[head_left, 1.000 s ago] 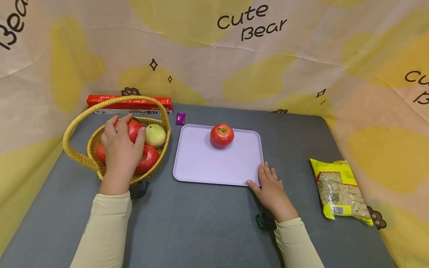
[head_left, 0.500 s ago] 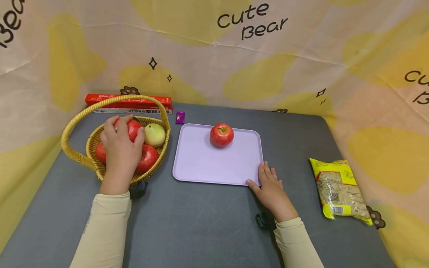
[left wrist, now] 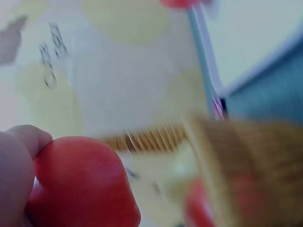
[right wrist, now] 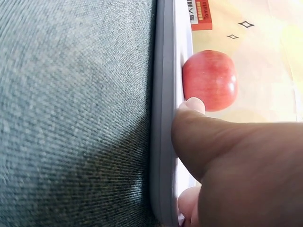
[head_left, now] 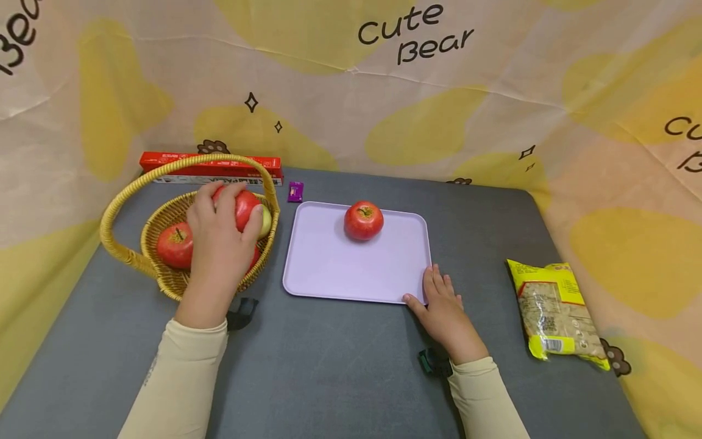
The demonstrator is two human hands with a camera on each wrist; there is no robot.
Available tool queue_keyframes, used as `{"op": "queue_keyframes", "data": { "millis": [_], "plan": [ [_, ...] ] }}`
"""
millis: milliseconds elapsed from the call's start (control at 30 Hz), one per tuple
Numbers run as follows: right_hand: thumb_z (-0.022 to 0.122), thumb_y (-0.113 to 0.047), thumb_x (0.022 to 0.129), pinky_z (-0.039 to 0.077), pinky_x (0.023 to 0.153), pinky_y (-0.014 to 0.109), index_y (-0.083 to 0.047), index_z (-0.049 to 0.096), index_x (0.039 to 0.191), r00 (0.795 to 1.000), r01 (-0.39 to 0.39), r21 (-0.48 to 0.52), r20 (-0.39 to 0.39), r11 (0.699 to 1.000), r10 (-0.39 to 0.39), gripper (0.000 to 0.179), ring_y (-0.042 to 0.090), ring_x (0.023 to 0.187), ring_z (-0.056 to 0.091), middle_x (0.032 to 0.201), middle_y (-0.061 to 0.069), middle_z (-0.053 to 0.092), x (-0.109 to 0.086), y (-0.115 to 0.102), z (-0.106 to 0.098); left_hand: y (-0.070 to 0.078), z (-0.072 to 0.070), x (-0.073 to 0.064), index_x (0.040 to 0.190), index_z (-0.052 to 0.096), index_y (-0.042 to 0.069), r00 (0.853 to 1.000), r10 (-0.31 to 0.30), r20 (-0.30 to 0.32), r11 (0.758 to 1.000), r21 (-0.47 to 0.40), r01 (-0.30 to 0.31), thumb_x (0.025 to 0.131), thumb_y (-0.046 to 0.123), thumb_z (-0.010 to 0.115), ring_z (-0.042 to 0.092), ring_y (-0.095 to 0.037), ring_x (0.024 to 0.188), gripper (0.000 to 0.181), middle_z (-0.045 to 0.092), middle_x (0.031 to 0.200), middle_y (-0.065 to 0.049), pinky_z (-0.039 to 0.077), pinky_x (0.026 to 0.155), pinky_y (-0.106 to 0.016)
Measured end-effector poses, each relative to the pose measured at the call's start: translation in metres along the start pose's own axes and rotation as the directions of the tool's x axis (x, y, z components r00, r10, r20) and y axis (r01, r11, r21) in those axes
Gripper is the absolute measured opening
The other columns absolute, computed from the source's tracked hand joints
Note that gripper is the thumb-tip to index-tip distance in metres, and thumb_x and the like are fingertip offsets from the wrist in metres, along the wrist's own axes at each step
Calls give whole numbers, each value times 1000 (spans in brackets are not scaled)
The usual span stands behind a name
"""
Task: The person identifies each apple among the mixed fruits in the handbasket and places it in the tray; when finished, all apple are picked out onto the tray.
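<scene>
My left hand (head_left: pixel 222 256) grips a red apple (head_left: pixel 248 210), its fingers and thumb round the sides, over the wicker basket (head_left: pixel 175 211). In the left wrist view the apple (left wrist: pixel 85 184) appears large beside the blurred basket. Another red apple (head_left: pixel 175 245) lies at the basket's left; a pale green fruit (head_left: pixel 266 222) and a further red fruit (head_left: pixel 254 259) are partly hidden by the hand and its apple. My right hand (head_left: pixel 445 314) rests with straight fingers at the near right corner of the lilac tray (head_left: pixel 351 268), thumb on its rim. One apple (head_left: pixel 364 221) stands near the tray's far edge.
Behind the basket lies a long red pasta box (head_left: pixel 156 161), crossed by the tall basket handle (head_left: pixel 109 213). A small purple packet (head_left: pixel 295 191) sits between box and tray. To the right lies a yellow bag (head_left: pixel 559 311). A printed cloth (head_left: pixel 329 110) hangs behind the table.
My left hand has moved right with the apple, which now covers part of the green fruit. More of the basket's left apple shows. The right hand has stayed at the tray corner.
</scene>
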State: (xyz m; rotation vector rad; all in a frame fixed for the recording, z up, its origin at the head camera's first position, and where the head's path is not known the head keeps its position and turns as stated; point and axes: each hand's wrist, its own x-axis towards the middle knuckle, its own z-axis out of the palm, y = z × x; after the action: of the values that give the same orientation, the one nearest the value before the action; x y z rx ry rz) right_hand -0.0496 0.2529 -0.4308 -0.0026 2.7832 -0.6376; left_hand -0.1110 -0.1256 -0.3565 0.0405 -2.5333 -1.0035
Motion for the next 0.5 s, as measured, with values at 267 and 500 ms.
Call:
{"op": "queue_keyframes", "data": {
  "millis": [267,500],
  "plan": [
    [58,-41,109,10,117,78,8,13,165,1000,9,-15,-1,1000,-9,87,55,156,5,172,28,7,0,2,-1,51,59,-26,140,64,9,967,231,105,972,-61,-226,101,26,71,45,-47,128,43,46,148,-24,42,103,-60],
    [58,-42,109,11,116,78,9,14,165,1000,12,-24,-6,1000,-12,88,55,156,6,172,29,8,0,0,0,76,109,-57,138,67,13,906,342,250,939,-54,-340,97,28,78,52,-40,115,45,52,143,-20,51,94,-53]
  ]
}}
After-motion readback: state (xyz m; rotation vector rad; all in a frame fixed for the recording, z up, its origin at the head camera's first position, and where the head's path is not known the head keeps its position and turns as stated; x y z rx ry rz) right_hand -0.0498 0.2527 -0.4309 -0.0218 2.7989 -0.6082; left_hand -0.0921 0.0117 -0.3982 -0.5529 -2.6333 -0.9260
